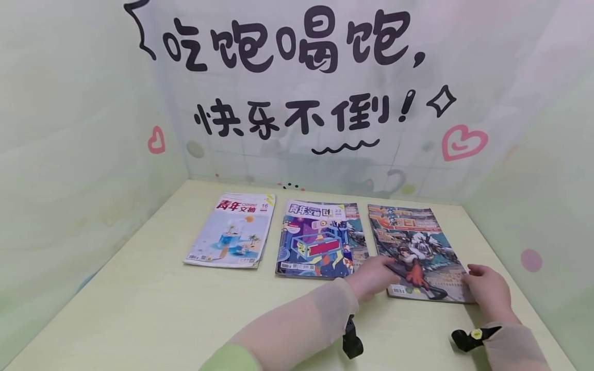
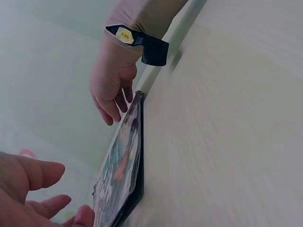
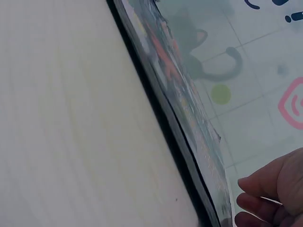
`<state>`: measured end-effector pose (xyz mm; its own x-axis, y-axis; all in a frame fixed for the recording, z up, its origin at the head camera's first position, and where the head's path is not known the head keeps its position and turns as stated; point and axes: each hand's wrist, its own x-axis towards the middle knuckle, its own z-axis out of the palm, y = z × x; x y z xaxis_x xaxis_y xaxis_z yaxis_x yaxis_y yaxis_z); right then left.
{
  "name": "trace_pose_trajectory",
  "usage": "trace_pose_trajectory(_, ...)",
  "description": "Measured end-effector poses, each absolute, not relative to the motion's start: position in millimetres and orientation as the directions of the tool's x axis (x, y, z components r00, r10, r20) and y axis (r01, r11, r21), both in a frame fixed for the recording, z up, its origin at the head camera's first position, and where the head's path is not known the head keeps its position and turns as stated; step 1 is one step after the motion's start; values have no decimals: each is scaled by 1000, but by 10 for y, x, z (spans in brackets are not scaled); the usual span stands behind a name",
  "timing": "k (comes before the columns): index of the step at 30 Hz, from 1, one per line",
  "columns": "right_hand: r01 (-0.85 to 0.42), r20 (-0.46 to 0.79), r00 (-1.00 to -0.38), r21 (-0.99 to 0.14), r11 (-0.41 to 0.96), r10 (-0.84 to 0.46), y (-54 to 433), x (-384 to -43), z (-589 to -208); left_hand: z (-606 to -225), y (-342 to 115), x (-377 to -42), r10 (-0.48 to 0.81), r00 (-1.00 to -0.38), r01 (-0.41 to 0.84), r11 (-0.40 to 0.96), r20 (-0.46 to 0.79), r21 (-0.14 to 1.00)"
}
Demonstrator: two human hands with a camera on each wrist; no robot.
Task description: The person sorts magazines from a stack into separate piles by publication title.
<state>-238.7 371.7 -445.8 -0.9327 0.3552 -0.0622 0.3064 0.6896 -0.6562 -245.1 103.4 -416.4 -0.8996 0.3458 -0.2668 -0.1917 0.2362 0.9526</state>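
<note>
At the right of the table lies a small stack of magazines [image 1: 413, 252], the top cover showing a figure in red and a snowy scene. My left hand [image 1: 377, 278] is at its left edge, thumb and fingers parted in the left wrist view. By the right edge is my right hand [image 1: 491, 291]; its fingers are loosely bent and look just off the stack in the right wrist view. The layered page edges [image 3: 163, 113] show from the side there. Neither hand visibly grips the magazines.
Left of my left hand, a purple-covered magazine [image 1: 313, 245] lies partly over another illustrated magazine [image 1: 359, 234]. Farther left is a pale blue magazine pile [image 1: 232, 232]. Printed fabric walls [image 1: 297, 170] stand behind and beside the pale table [image 1: 185, 314].
</note>
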Motion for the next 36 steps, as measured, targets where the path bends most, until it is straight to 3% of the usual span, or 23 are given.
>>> trace_pose_trajectory(7, 276, -42, -930, -736, 618, 366, 3422, -2434, -4350, -4170, 747, -2567, 403, -888, -111, 282, -222, 953)
trace_pose_trajectory(14, 213, -25, -951, -774, 597, 307, 2993, -2580, -4328, -4125, 429, -2698, 321, -929, -82, 313, -186, 946)
trace_pose_trajectory(18, 234, -87, -953, -816, 529, 289, 2713, -2684, -4333, -4116, 200, -2764, 273, -948, -67, 329, -163, 942)
trace_pose_trajectory(22, 216, -97, -963, -835, 506, 251, 2435, -2752, -4327, -4094, -48, -2819, 245, -956, -75, 331, -162, 941)
trace_pose_trajectory(33, 53, 19, -991, -861, 505, 135, 1859, -2834, -4401, -4186, -540, -2885, 152, -972, -129, 291, -179, 948)
trace_pose_trajectory(36, 63, 6, -991, -862, 504, 134, 1738, -2856, -4426, -4216, -636, -2898, 122, -973, -156, 268, -194, 951)
